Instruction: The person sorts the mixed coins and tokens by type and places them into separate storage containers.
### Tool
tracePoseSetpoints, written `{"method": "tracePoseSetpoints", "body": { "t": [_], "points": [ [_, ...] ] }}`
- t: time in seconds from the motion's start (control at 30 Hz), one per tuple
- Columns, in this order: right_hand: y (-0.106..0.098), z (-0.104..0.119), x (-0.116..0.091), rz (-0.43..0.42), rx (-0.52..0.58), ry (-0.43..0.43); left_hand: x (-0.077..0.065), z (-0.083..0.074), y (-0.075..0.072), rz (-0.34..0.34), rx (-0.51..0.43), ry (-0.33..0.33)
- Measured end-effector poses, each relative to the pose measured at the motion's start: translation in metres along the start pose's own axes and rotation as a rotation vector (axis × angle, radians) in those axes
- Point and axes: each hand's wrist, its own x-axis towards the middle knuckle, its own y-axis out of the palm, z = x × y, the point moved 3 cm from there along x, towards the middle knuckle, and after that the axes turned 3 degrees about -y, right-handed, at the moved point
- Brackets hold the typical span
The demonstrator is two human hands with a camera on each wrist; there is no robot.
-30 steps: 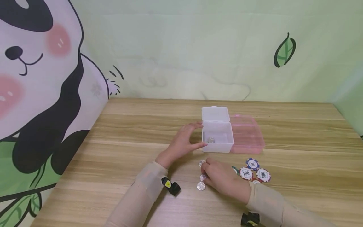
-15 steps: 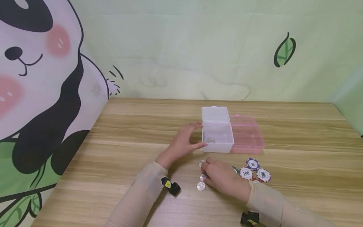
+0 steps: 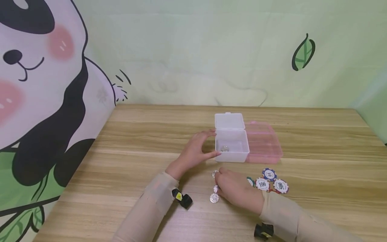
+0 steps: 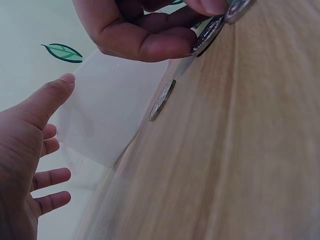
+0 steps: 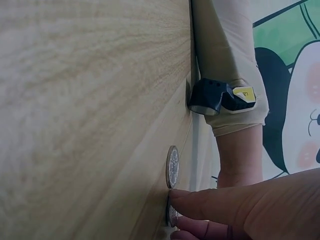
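My left hand (image 3: 193, 150) is at the left side of a small white box (image 3: 232, 157) with its lid up, thumb by the front corner and fingertips by the back one. Its fingers are spread, nearly straight, in the left wrist view. A silver coin (image 3: 224, 148) lies inside the box. In front of it, my right hand (image 3: 239, 188) pinches a silver coin (image 4: 209, 36) between thumb and finger at the table top. Another coin (image 3: 214, 198) lies flat just nearer to me. A further coin (image 4: 162, 100) rests between the right hand and the box.
A pink translucent box (image 3: 263, 143) stands against the white box's right side. Several poker chips lie right of my right hand, among them a blue chip (image 3: 269, 174), a 100 chip (image 3: 262, 184) and a 500 chip (image 3: 281, 186). A patterned wall cloth (image 3: 193, 50) hangs behind the table.
My right hand has shifted very slightly left, its wrist turning a little, and its sleeve now covers more of the red chip. The left hand and both boxes stay in place.
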Motion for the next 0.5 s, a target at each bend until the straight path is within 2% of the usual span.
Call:
{"method": "tracePoseSetpoints", "body": {
  "t": [0.17, 0.33, 0.5],
  "points": [
    [0.002, -0.003, 0.0, 0.006, 0.025, 0.014, -0.001, 0.001, 0.0, -0.004, 0.003, 0.006],
    [0.003, -0.007, -0.001, 0.024, 0.093, 0.047, 0.0, 0.001, 0.0, -0.007, -0.007, 0.01],
    [0.004, -0.012, -0.002, 0.013, 0.158, 0.041, 0.001, 0.001, 0.001, -0.008, -0.004, 0.007]
  ]
}}
